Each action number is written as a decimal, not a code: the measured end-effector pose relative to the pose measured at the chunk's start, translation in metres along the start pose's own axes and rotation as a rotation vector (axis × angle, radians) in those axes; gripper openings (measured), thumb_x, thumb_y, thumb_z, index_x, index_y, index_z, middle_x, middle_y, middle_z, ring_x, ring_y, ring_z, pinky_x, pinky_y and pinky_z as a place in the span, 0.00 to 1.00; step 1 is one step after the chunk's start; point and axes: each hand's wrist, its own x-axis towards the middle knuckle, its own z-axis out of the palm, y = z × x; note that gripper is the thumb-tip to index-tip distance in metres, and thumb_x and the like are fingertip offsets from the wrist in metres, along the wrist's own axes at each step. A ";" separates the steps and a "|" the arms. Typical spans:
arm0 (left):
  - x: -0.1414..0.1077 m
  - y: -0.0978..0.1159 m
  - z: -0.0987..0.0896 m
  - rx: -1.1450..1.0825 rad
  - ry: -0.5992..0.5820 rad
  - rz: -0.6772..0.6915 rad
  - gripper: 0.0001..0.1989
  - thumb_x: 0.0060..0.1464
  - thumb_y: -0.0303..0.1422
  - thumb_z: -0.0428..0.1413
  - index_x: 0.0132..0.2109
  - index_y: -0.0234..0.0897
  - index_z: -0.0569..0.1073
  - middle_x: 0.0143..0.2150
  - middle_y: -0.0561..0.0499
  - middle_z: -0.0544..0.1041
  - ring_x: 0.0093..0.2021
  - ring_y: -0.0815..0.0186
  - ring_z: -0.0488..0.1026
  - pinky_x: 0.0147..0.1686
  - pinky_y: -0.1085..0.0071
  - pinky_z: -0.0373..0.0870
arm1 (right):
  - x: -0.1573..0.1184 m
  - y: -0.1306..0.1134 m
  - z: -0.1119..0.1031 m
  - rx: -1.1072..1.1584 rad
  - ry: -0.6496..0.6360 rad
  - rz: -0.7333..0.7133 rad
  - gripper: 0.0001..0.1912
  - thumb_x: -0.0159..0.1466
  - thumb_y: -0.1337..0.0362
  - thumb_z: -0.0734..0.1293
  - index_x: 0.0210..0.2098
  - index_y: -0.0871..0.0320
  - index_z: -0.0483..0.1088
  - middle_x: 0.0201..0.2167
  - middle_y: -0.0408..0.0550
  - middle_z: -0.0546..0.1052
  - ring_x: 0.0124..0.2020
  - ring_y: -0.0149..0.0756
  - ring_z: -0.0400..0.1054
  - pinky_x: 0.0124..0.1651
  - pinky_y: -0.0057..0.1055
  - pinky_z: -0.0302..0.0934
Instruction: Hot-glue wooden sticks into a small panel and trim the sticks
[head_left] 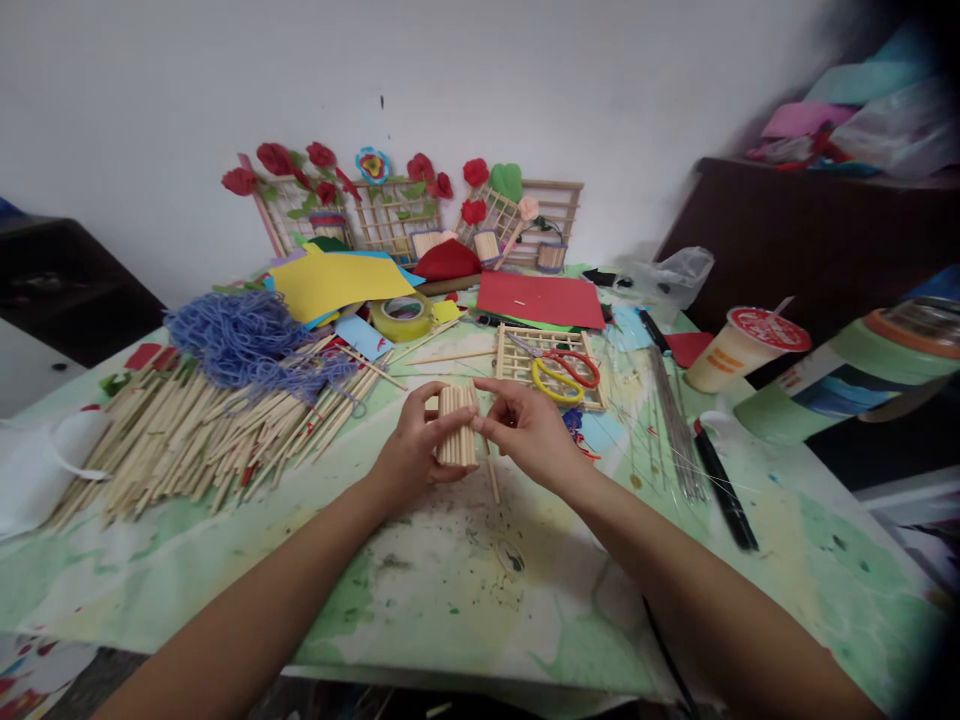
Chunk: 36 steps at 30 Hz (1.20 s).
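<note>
Left hand (411,452) closes its grip around a bundle of short sticks (457,428), long axis upright, held above mid-bench (450,600). Right hand (529,430) meets the bundle from the right, fingertips pinching its top edge. Scissors (564,372) lie just behind, toward the far edge.

Scissors (564,371) behind stick bundle (457,427)
</note>
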 end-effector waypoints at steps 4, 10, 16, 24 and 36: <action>0.000 0.001 -0.001 0.012 0.008 0.008 0.32 0.46 0.35 0.63 0.57 0.52 0.61 0.60 0.47 0.48 0.53 0.59 0.64 0.46 0.57 0.73 | 0.000 -0.001 0.000 0.016 -0.023 -0.021 0.31 0.57 0.63 0.67 0.59 0.57 0.61 0.21 0.36 0.67 0.22 0.26 0.60 0.27 0.26 0.56; 0.002 0.002 -0.001 0.027 0.000 0.021 0.33 0.45 0.34 0.63 0.58 0.52 0.61 0.59 0.46 0.49 0.57 0.54 0.60 0.50 0.55 0.70 | 0.001 -0.001 -0.005 -0.107 -0.058 -0.057 0.25 0.58 0.63 0.67 0.55 0.59 0.67 0.21 0.38 0.69 0.23 0.27 0.61 0.28 0.27 0.56; 0.001 0.000 0.000 0.087 0.010 -0.018 0.34 0.42 0.35 0.65 0.57 0.50 0.64 0.58 0.45 0.51 0.58 0.50 0.58 0.50 0.52 0.68 | 0.000 -0.001 -0.005 -0.228 -0.028 -0.100 0.26 0.59 0.65 0.65 0.57 0.62 0.64 0.24 0.41 0.72 0.26 0.29 0.64 0.32 0.28 0.59; 0.001 -0.001 0.000 0.067 -0.016 -0.029 0.33 0.43 0.37 0.65 0.57 0.51 0.63 0.58 0.45 0.50 0.59 0.50 0.57 0.50 0.52 0.68 | -0.003 -0.007 -0.019 -0.301 -0.283 -0.113 0.34 0.52 0.66 0.71 0.57 0.60 0.62 0.33 0.44 0.72 0.29 0.30 0.65 0.32 0.28 0.61; 0.003 -0.001 -0.001 0.091 0.003 -0.053 0.31 0.44 0.37 0.64 0.56 0.50 0.64 0.58 0.45 0.52 0.59 0.51 0.57 0.52 0.52 0.67 | -0.004 -0.006 -0.013 -0.354 -0.196 -0.155 0.28 0.52 0.67 0.71 0.52 0.57 0.66 0.28 0.41 0.70 0.28 0.30 0.64 0.31 0.28 0.58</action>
